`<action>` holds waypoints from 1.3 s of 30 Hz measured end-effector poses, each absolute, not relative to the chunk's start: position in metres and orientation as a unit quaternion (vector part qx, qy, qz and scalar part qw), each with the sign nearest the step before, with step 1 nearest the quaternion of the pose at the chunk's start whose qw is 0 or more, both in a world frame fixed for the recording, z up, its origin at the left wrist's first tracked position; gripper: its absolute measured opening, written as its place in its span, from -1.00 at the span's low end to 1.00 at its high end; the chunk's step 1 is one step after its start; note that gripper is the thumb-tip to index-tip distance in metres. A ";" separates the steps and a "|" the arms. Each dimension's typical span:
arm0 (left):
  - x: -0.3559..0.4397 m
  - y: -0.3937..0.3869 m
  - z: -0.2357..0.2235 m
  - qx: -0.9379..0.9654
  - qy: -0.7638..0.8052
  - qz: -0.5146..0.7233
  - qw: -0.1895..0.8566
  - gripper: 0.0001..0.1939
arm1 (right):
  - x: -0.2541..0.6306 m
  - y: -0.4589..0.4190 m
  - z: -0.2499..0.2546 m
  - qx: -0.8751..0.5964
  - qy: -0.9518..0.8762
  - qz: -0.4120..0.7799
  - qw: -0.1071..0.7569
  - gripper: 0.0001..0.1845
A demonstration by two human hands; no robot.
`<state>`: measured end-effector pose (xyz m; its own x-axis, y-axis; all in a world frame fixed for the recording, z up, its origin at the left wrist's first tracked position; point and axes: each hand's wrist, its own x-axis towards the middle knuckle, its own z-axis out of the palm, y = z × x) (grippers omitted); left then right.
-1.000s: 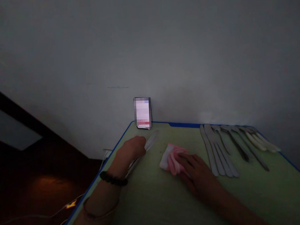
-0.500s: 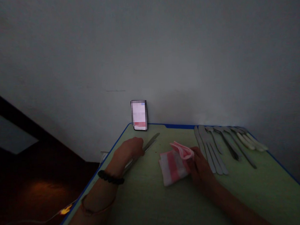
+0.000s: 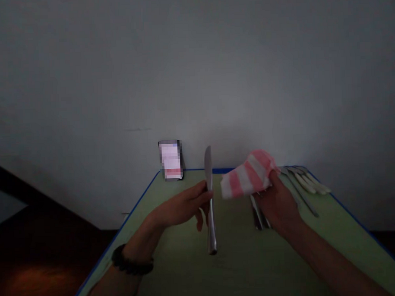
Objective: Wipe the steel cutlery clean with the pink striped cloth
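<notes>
Between the thumb and fingers of my left hand (image 3: 183,205) is a table knife (image 3: 211,225), held upright over the table with its blade pointing up. My right hand (image 3: 280,205) grips a pink-and-white striped cloth (image 3: 247,176), which is raised and spreads out to the left of the fingers. A gap separates the cloth from the knife. Below and behind my right hand lie several pieces of cutlery (image 3: 258,219), partly hidden by the hand and the cloth.
The pale green table (image 3: 185,269) has a blue edge and stands against a grey wall (image 3: 195,70). A phone (image 3: 171,159) with a lit screen leans on the wall at the back left. Several white-handled utensils (image 3: 307,183) lie at the back right.
My left hand has lifted the knife off the table and turned it upright, moving right. My right hand has raised the cloth, which is now more spread out. The view has shifted slightly.
</notes>
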<state>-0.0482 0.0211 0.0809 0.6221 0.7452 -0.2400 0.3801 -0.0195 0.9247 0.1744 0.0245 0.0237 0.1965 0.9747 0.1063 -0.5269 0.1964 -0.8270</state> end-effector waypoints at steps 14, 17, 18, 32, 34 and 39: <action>0.011 0.002 -0.006 0.717 0.467 0.311 0.414 -0.71 | 0.156 0.011 -0.015 -0.433 -0.460 0.493 0.598 -0.49; -0.002 -0.006 -0.007 0.729 0.490 0.274 0.392 -0.73 | 0.145 0.003 -0.016 -0.435 -0.480 0.503 0.572 -0.63; -0.006 -0.009 -0.009 0.735 0.485 0.262 0.395 -0.73 | 0.140 0.001 -0.016 -0.422 -0.470 0.534 0.563 -0.62; -0.003 -0.046 -0.015 0.576 0.427 0.300 0.629 -0.45 | 0.109 0.017 -0.039 -0.415 -0.310 0.585 0.624 -0.48; -0.001 -0.054 -0.018 0.529 0.416 0.311 0.671 -0.40 | 0.108 0.018 -0.043 -0.430 -0.303 0.567 0.633 -0.51; -0.008 -0.035 -0.018 0.486 0.480 0.376 0.626 -0.49 | 0.104 0.018 -0.040 -0.392 -0.315 0.579 0.642 -0.55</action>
<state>-0.0084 -0.0354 -0.0175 0.2560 0.9376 -0.2354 -0.0055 0.2449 0.9695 0.1040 0.0181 -0.0402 0.1304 0.9902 -0.0494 -0.4967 0.0221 -0.8676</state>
